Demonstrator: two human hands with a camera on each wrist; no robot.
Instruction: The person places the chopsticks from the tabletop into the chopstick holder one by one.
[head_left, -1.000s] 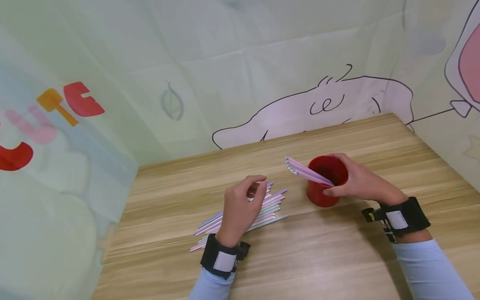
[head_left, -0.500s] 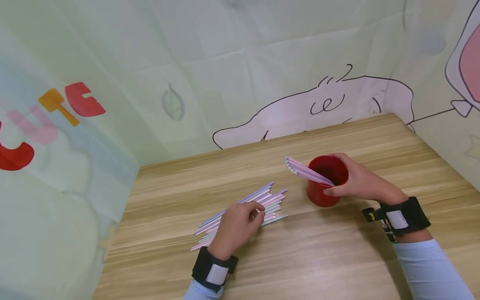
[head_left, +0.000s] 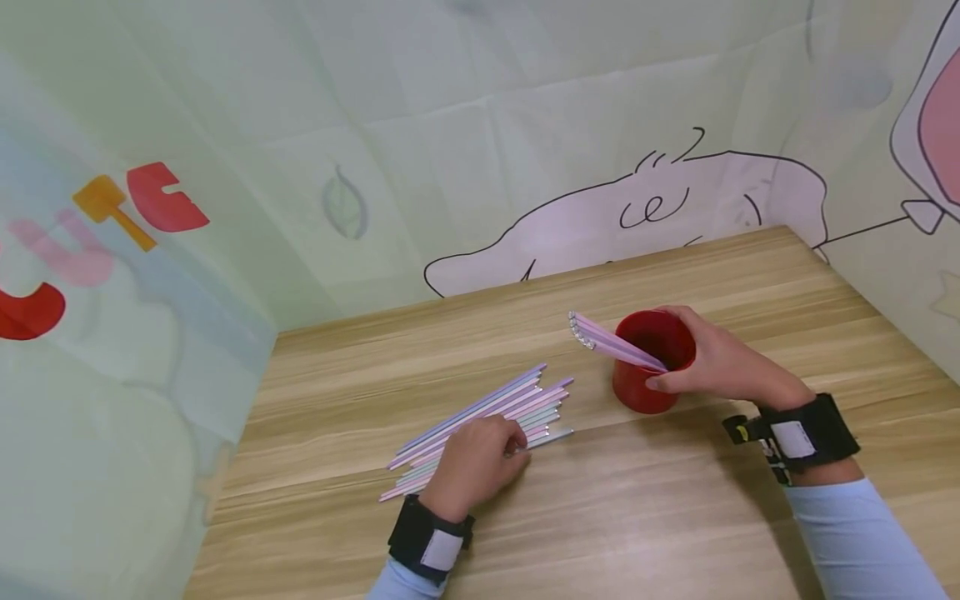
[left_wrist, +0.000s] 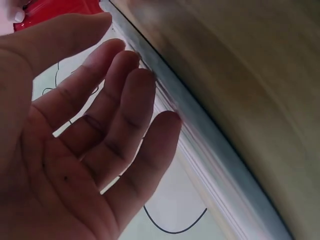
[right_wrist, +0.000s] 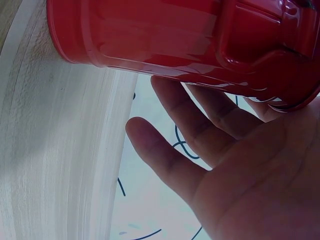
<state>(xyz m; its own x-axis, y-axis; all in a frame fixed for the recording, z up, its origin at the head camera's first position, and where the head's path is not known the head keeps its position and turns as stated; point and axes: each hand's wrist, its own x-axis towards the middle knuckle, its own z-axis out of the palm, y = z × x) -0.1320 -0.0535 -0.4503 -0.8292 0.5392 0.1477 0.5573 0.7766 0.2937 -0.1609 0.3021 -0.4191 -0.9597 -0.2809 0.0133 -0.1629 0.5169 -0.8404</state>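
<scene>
My left hand (head_left: 474, 467) lies over the near side of a row of slim pastel sticks (head_left: 480, 415) with shiny ends. In the left wrist view, its loosely bent fingers touch or nearly touch the nearest grey-blue stick (left_wrist: 200, 117), with the thumb apart from the fingertips. My right hand (head_left: 731, 358) grips an upright red cup (head_left: 643, 392) at its right side, thumb at the front and fingers behind. Several pink and lilac sticks (head_left: 618, 346) lean left out of the cup. The right wrist view shows the cup's glossy wall (right_wrist: 150, 35) above the fingers.
Everything rests on a wood-grain table (head_left: 637, 517). A printed cloth backdrop (head_left: 420, 167) stands along its back and sides. Black straps with small cameras are round both wrists (head_left: 810, 442).
My left hand has come down from above the right ends of the sticks to the row's near side, uncovering the far sticks. The right hand and cup have stayed in place.
</scene>
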